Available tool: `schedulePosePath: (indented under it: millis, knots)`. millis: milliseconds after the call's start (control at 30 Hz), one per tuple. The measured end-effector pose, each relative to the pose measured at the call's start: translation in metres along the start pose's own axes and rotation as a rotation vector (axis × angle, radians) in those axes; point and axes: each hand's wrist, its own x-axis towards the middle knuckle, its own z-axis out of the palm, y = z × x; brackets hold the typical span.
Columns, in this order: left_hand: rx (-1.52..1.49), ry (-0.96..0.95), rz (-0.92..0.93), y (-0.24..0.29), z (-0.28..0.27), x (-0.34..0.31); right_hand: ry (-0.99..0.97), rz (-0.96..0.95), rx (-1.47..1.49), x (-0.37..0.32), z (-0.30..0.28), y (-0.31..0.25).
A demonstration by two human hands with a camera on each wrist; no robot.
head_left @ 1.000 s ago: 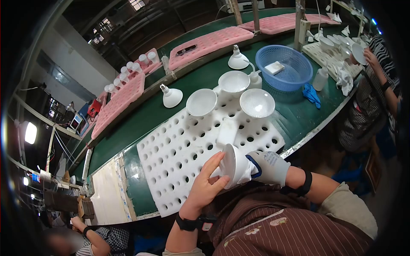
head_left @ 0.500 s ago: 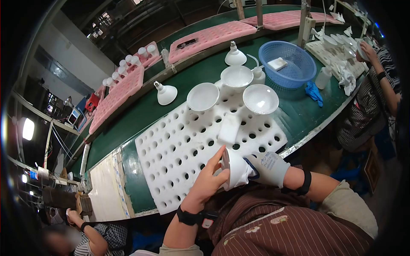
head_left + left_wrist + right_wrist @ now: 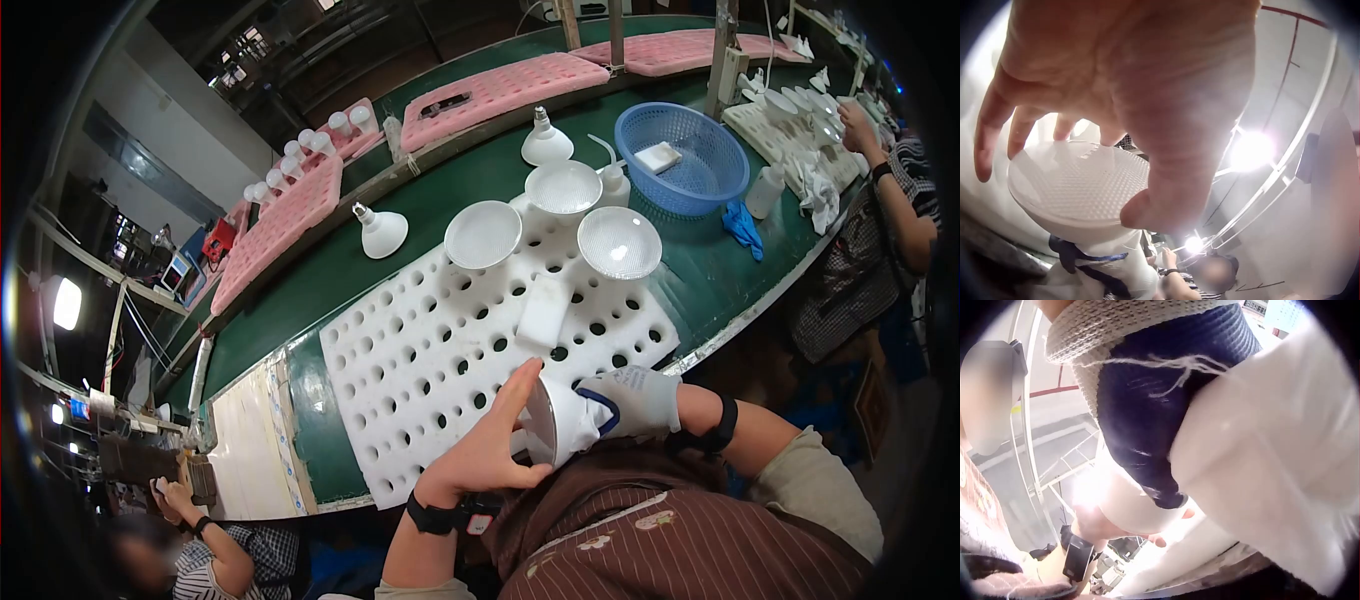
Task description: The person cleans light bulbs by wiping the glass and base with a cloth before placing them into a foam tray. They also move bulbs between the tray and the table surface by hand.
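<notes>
A white reflector bulb (image 3: pixel 541 420) with a ribbed lens (image 3: pixel 1079 181) is between my hands, tilted with its lens toward the left. My bare left hand (image 3: pixel 480 440) spans the lens, fingers at one side of the rim and thumb at the other, holding the bulb by its edge. My right hand (image 3: pixel 640 395), in a grey knit glove with dark blue coated fingers (image 3: pixel 1147 425), grips a white cloth (image 3: pixel 1272 444) against the bulb's back. The bulb's base is hidden by cloth and glove. Beyond lies a white foam board (image 3: pixel 400 370) with holes and a white block (image 3: pixel 544 312).
Reflector bulbs (image 3: pixel 483 235) sit lens-up at the board's far edge; others (image 3: pixel 382 232) stand base-up on the green table (image 3: pixel 310 430). A blue basket (image 3: pixel 690 190), squeeze bottle (image 3: pixel 765 192) and blue glove (image 3: pixel 742 230) lie right. Pink foam trays (image 3: pixel 500 95) line the back.
My left thumb has moved down along the rim, spreading that hand wider over the lens. The bulb has shifted slightly down and right, with the right hand and cloth still at its back.
</notes>
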Motion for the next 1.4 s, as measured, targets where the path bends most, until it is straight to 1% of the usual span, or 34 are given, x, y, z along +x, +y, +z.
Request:
schedulePosePath:
  millis: [33,100,133,200,233,267,300,333,367,433,467,500,533,567,600,633,667,733,767,833,867,900,933,967,1000,1033,1067,1100,1133,1167,1200,1233,1333,1400]
  knots:
    - [0.003,0.001,0.004,0.001,0.0,-0.001,0.004,-0.001,-0.003,-0.001,-0.004,-0.005]
    - [0.13,0.044,0.053,0.002,0.004,-0.002,-0.097,0.08,0.134,-0.003,-0.016,-0.016]
    - [0.134,0.051,0.055,0.001,0.007,0.002,-0.145,0.129,0.195,-0.004,-0.022,-0.022]
    - [0.102,0.108,0.073,-0.001,0.012,0.0,0.113,-0.134,-0.018,0.0,0.001,0.009]
    - [0.138,0.139,0.132,0.003,0.013,0.0,0.12,-0.134,-0.03,0.0,-0.001,0.011]
    - [0.265,0.222,0.286,-0.008,0.015,0.003,0.174,-0.173,-0.036,-0.004,-0.007,0.011]
    - [0.223,0.253,0.26,-0.012,0.014,0.003,0.214,-0.215,-0.066,-0.011,-0.021,0.002]
    - [0.066,0.263,0.186,-0.01,0.01,-0.001,0.259,-0.156,-0.02,-0.013,-0.029,0.0]
    - [0.017,0.312,0.153,-0.012,0.006,-0.004,0.43,-0.157,-0.014,-0.017,-0.033,0.009]
    - [-0.051,0.414,0.1,-0.022,-0.004,-0.01,0.663,-0.028,0.18,-0.029,-0.056,0.026]
    - [-0.038,0.443,0.103,-0.025,-0.008,-0.012,0.847,-0.079,0.186,-0.032,-0.063,0.07]
    - [-0.061,0.475,0.049,-0.029,-0.011,-0.014,0.988,-0.139,0.219,-0.03,-0.072,0.102]
    - [-0.089,0.5,-0.007,-0.034,-0.012,-0.015,1.127,-0.201,0.24,-0.027,-0.082,0.134]
    - [-0.086,0.51,-0.005,-0.04,-0.01,-0.013,1.225,-0.273,0.283,-0.023,-0.091,0.153]
    - [0.003,0.541,-0.054,-0.046,-0.007,-0.009,1.151,-0.017,0.104,-0.026,-0.095,0.201]
    - [0.093,0.57,-0.1,-0.047,-0.006,-0.008,1.11,0.129,-0.109,-0.031,-0.096,0.197]
    - [0.098,0.573,-0.094,-0.047,-0.006,-0.007,1.056,0.267,-0.325,-0.035,-0.097,0.19]
    - [0.112,0.576,-0.058,-0.044,-0.004,-0.01,1.074,0.308,-0.411,-0.044,-0.098,0.2]
    - [0.108,0.576,-0.065,-0.048,-0.001,-0.01,1.107,0.267,-0.401,-0.048,-0.097,0.203]
    - [0.26,0.659,-0.066,-0.055,-0.002,-0.008,1.171,0.184,-0.384,-0.053,-0.096,0.186]
    - [0.263,0.655,-0.063,-0.057,-0.003,-0.009,1.22,0.067,-0.324,-0.051,-0.094,0.172]
    - [0.264,0.668,-0.01,-0.059,-0.003,-0.009,1.266,-0.047,-0.268,-0.05,-0.093,0.139]
    - [0.259,0.67,0.048,-0.062,-0.001,-0.007,1.253,-0.039,-0.285,-0.048,-0.088,0.102]
    - [0.328,0.699,0.057,-0.065,-0.001,-0.008,1.24,-0.094,-0.279,-0.041,-0.08,0.078]
    - [0.386,0.705,0.089,-0.065,-0.001,-0.009,1.162,-0.1,-0.236,-0.035,-0.072,0.057]
    - [0.408,0.707,0.083,-0.065,0.0,-0.008,1.091,-0.17,-0.261,-0.025,-0.067,0.034]
    - [0.344,0.688,0.06,-0.069,-0.001,-0.006,0.951,-0.105,-0.218,-0.024,-0.068,0.0]
    - [0.397,0.691,0.076,-0.069,-0.001,-0.007,0.92,-0.176,-0.276,-0.015,-0.062,0.0]
    - [0.299,0.693,0.067,-0.072,-0.001,-0.009,0.866,-0.193,-0.08,-0.002,-0.051,-0.001]
    - [0.327,0.713,0.038,-0.07,-0.001,-0.011,0.786,-0.143,-0.133,0.0,-0.05,-0.015]
    - [0.269,0.724,0.01,-0.071,0.0,-0.013,0.719,-0.145,-0.067,0.013,-0.042,-0.006]
    - [0.269,0.702,0.024,-0.069,0.0,-0.013,0.658,-0.106,-0.151,0.019,-0.042,-0.009]
    - [0.093,0.721,-0.073,-0.063,0.002,-0.018,0.614,-0.117,-0.216,0.044,-0.034,0.001]
    - [0.088,0.729,-0.067,-0.062,0.003,-0.019,0.486,0.008,-0.304,0.055,-0.033,0.002]
